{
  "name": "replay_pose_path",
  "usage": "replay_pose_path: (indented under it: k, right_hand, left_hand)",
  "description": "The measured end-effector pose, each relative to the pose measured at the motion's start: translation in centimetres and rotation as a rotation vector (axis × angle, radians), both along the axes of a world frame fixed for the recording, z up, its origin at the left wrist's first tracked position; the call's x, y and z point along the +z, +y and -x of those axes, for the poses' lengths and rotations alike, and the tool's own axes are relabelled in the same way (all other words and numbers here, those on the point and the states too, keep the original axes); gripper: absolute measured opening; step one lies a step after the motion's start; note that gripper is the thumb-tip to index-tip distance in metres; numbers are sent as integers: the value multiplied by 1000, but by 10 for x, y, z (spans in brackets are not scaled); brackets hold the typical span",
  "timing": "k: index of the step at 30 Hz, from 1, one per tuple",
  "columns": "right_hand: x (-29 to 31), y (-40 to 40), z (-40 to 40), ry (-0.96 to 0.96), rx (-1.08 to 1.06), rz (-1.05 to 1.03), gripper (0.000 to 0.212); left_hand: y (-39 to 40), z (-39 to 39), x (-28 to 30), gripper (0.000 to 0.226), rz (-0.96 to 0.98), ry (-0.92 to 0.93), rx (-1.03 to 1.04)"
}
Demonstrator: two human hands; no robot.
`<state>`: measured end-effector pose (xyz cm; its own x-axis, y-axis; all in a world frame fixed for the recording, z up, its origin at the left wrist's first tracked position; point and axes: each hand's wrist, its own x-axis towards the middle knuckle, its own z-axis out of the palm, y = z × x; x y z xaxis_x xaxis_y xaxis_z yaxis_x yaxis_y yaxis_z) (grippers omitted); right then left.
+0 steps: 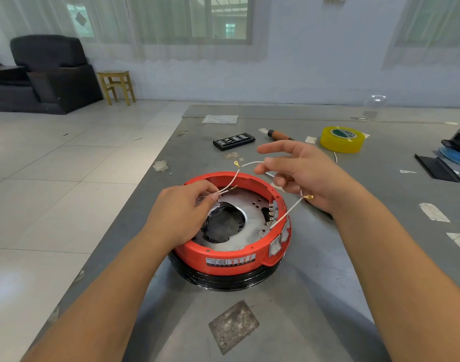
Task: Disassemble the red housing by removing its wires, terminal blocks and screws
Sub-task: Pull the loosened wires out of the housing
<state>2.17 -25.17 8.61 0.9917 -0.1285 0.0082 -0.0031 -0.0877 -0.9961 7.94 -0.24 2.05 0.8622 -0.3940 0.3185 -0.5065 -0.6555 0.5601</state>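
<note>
Head view: red housing (231, 259) is seen resting on a black ring-shaped base near the middle of a grey table (315, 309), its open top showing a metal plate (247, 207) with a round opening filled by crumpled black material (223, 223). Terminal blocks (272, 214) are seen along the right inner wall of the housing. The left hand (182, 212) is held over the left side of the housing, thumb and fingers pinched on a pair of thin white wires (225, 190) with yellow ends. The right hand (299, 173) is raised above the far right rim; its index finger is stretched out, and another white wire (250, 163) with a yellow ring end appears to be pinched between thumb and a lower finger, though the exact grip cannot be told. A further white wire (286, 214) is run from the terminal blocks up to a brass-coloured connector (308, 197) beside the right palm. Farther back on the table are seen a black bit case (234, 141), a wooden-handled tool (278, 135) and a yellow tape roll (342, 139). At far left, on the tiled floor, a dark armchair (46, 74) and a small yellow stool (116, 86) are seen.
</note>
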Motion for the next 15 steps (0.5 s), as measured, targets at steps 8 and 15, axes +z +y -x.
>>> replay_pose_path:
  k: [8,15]
  right_hand:
    - [16,-26,7,-144,-135,-79,29]
    - [-3,-43,1,-119,-281,249,21]
  left_hand:
    - [0,-1,0,24,-20,3,25]
    - [-2,0,2,16,-31,-13,16]
